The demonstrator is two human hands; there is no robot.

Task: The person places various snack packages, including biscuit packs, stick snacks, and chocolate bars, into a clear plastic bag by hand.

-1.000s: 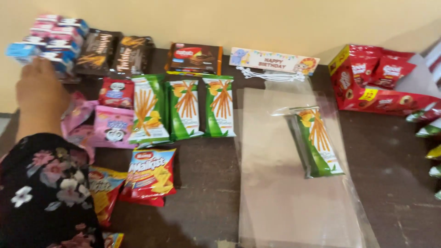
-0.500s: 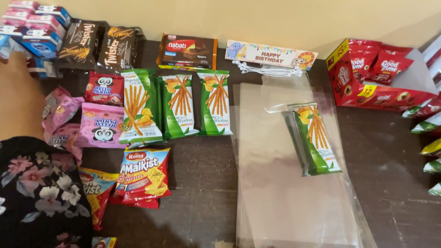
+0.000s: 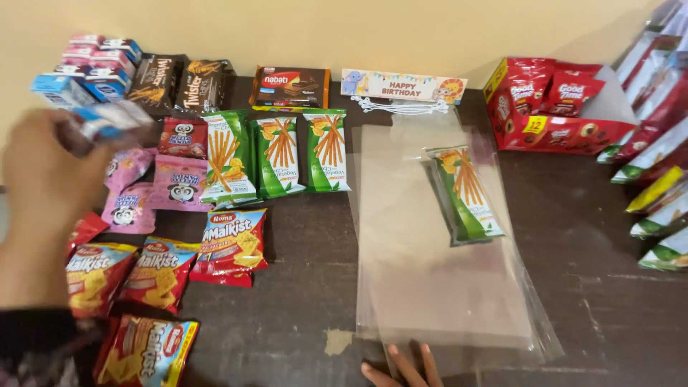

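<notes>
the left hand (image 3: 46, 168) is raised above the left side of the bench (image 3: 308, 301), fingers closed round a small blue and white carton (image 3: 107, 120) that shows blurred, just in front of the stack of like cartons (image 3: 89, 68) at the back left corner. of the right hand (image 3: 403, 369) only fingertips show at the bottom edge, resting flat on the near end of the clear plastic bags (image 3: 437, 287), so i cannot tell whether it is open or closed. one green stick-biscuit packet (image 3: 466, 195) lies tilted inside the top bag, well apart from the three like packets (image 3: 276, 154) beside the pink panda packets (image 3: 154, 193).

risks, as i judge them: the carton is pinched near one end and could slip onto the red cracker packets (image 3: 168, 261) below. the bags are thin and slick, so if the fingertips lift, the pile may slide or the mouth may fall shut. a hasty reach across could also knock the carton stack.
</notes>
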